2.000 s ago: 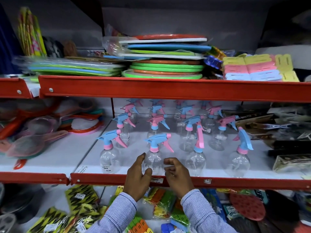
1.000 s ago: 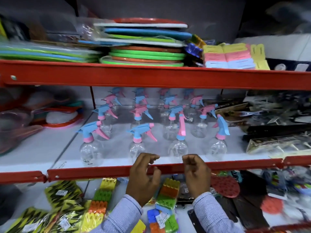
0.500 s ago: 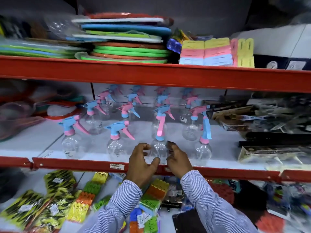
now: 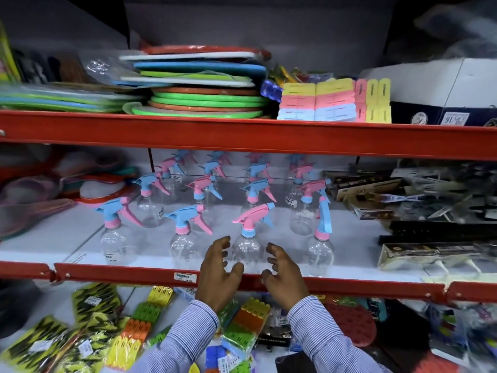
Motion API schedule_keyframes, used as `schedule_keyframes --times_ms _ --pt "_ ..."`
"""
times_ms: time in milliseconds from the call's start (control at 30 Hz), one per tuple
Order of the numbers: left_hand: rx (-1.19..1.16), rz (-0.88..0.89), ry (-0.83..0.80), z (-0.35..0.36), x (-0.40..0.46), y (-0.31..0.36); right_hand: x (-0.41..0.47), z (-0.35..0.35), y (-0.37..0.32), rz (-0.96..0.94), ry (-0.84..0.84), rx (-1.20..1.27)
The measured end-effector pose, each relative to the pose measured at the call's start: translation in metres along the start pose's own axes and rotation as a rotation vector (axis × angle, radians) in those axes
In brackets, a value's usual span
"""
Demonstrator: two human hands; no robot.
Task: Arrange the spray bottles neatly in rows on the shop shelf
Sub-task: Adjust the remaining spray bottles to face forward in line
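Both hands have come off the front-row bottle they were cupping half a second ago; its trigger head now points left instead of straight at the camera. Left hand (image 4: 219, 270) and right hand (image 4: 282, 275) sit either side of that pink-head bottle (image 4: 248, 238), fingers spread and curled, a gap showing on each side, gripping nothing. Wrists hang over the red front lip (image 4: 121, 274) of the shelf, striped sleeves below.

Pink-head bottle stands upright at the shelf's front edge, third from the left in the front row. Same row: blue-head bottle (image 4: 115, 235) at the left end, second blue-head bottle (image 4: 185, 238) just left of the left hand, and right-end bottle (image 4: 321, 243) whose blue head is turned end-on, unlike the others. Behind them more clear bottles with pink or blue heads stand in four columns running to the back of the shelf; the rearmost are blurred.

Right side of the same shelf holds dark packaged goods (image 4: 403, 200). Upper shelf carries stacked green and orange round mats (image 4: 207, 103) and pastel packs (image 4: 317, 100). Below the front lip, bagged peg packs (image 4: 242, 327), yellow, green and orange.
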State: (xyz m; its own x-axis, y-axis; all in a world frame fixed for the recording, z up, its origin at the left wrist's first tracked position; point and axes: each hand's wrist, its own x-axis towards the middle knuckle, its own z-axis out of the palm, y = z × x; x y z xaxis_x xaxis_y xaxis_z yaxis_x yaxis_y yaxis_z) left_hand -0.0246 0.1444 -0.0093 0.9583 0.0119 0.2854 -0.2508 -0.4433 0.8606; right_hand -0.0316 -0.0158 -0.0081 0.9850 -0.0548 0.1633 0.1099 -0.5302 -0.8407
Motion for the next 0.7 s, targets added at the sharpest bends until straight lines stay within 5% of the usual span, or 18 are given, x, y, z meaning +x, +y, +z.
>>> schedule_keyframes --times_ms 700 --pt "0.028 0.013 -0.084 -0.0045 0.0015 0.0006 -0.0015 0.0002 0.0008 -0.002 0.000 0.007"
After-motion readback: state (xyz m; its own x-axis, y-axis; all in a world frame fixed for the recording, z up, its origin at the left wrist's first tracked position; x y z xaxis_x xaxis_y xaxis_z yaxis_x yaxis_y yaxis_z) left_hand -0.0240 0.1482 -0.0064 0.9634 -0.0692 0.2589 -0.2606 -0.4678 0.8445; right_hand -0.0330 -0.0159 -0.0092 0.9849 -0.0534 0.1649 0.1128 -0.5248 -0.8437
